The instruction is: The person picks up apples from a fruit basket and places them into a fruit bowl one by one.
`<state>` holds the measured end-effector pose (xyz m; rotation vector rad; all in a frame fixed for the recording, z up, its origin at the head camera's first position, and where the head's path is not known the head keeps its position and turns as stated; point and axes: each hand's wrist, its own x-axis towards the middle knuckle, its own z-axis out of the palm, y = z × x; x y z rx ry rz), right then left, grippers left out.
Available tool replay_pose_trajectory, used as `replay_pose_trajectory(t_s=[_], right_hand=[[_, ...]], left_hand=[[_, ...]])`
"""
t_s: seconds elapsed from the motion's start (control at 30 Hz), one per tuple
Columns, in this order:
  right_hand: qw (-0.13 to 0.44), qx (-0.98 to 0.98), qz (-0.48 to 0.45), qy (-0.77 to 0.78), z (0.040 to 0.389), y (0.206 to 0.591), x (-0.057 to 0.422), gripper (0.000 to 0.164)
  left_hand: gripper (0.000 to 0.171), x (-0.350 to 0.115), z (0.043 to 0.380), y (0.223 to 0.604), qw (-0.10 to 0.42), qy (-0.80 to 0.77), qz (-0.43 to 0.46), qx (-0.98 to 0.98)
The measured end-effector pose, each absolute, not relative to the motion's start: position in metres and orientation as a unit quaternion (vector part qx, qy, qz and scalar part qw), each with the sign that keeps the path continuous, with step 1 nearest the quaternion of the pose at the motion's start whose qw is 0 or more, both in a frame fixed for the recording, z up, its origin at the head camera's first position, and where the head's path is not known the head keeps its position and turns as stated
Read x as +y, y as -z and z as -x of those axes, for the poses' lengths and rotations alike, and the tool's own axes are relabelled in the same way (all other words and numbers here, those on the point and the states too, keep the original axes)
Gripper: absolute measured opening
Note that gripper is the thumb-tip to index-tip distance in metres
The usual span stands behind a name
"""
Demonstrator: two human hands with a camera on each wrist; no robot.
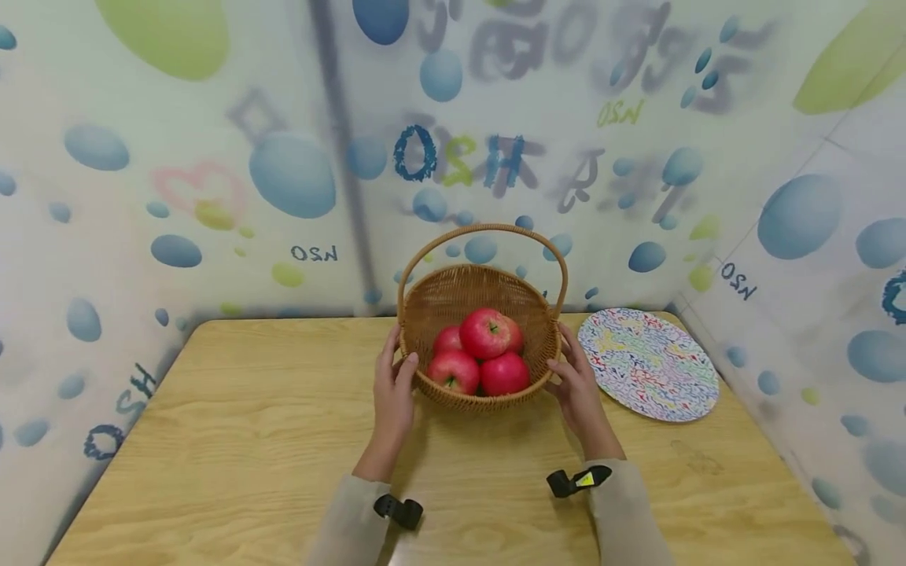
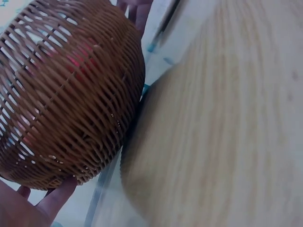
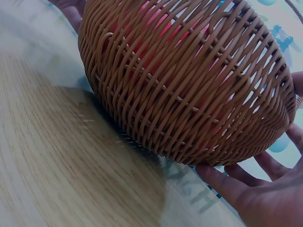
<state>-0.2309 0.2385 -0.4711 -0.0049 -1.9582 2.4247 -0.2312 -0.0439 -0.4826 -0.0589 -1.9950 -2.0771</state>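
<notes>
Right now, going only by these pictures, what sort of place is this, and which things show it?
Perhaps a small staged corner for recording hand work: bubble-patterned walls stand on three sides of a wooden table, and a black device is worn at each sleeve.

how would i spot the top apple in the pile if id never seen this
Find the wooden table, then the wicker basket with the arched handle, held between the left hand and the right hand. Inside is a pile of red apples. The top apple sits highest, partly hiding some of the others.
</notes>
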Motion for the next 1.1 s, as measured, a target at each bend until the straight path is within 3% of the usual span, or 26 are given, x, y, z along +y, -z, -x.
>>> replay_pose_trajectory(t_s=[0.27,0.5,0.77,1.1], right_hand=[[0.028,-0.626,0.005,-0.779,0.232,0.467,0.24,0.066],[0.027,-0.626,-0.003,-0.78,0.232,0.464,0.24,0.068],[0.029,-0.657,0.014,-0.753,0.228,0.46,0.243,0.068],[0.133,-0.713,-0.016,-0.688,0.208,0.435,0.248,0.065]], left_hand=[[0.057,-0.046,0.237,0.481,0.125,0.714,0.058,-0.687],[0.06,-0.049,0.247,0.485,0.158,0.687,0.115,-0.699],[0.061,-0.052,0.253,0.49,0.128,0.698,0.142,-0.691],[0.063,-0.049,0.251,0.49,0.13,0.707,0.129,-0.683]])
